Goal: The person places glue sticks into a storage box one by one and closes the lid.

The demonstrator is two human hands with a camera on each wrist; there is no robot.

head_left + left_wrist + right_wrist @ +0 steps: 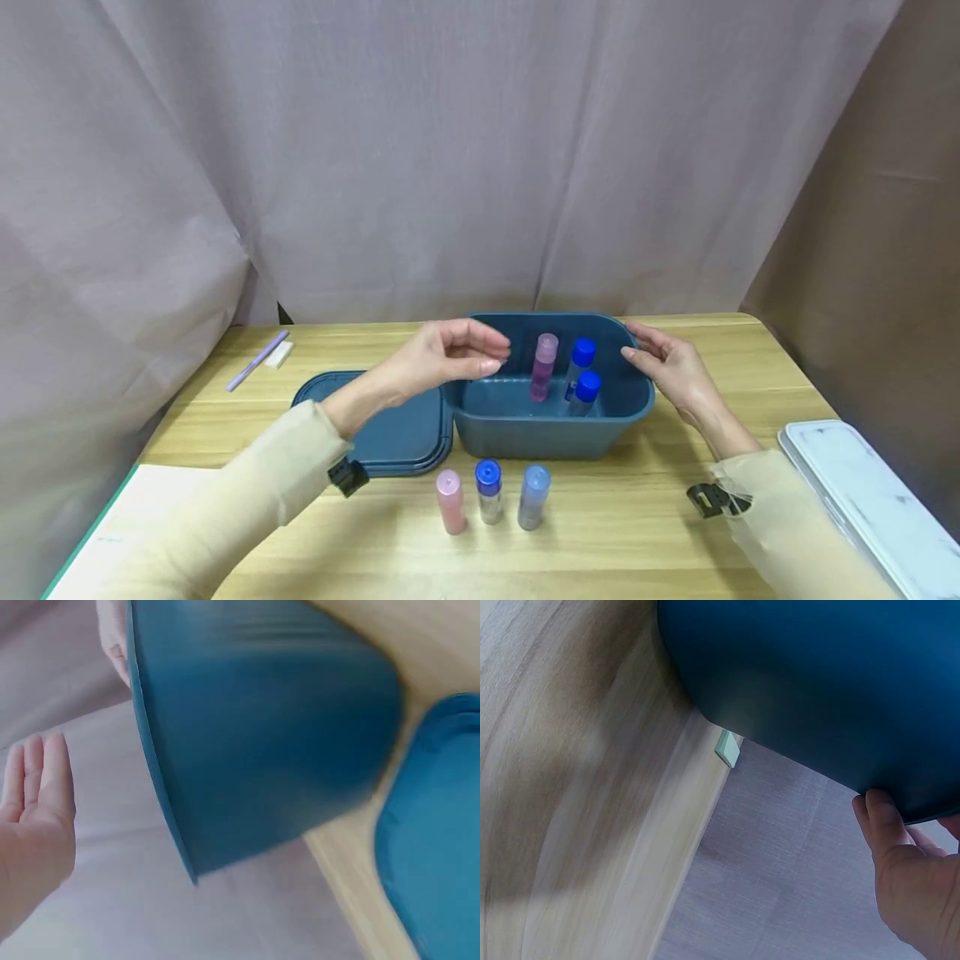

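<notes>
A dark teal box (551, 433) stands in the middle of the wooden table. Inside it are a pink-purple bottle (544, 367) and two blue-capped bottles (582, 357) (587, 392), all upright. My left hand (491, 354) hovers over the box's left rim with loosely bent fingers and holds nothing; the left wrist view shows its bare palm (37, 810) beside the box wall (262, 727). My right hand (636, 346) touches the box's right rim, with its thumb (877, 817) against the outer wall (817, 682). The box's lid (390, 429) lies flat to the left.
In front of the box stand a pink bottle (451, 500), a blue-capped clear bottle (488, 492) and a pale blue bottle (533, 497). A purple pen (257, 360) and a white eraser (279, 355) lie at the far left. A white tray (862, 492) sits at the right edge. Curtains hang behind.
</notes>
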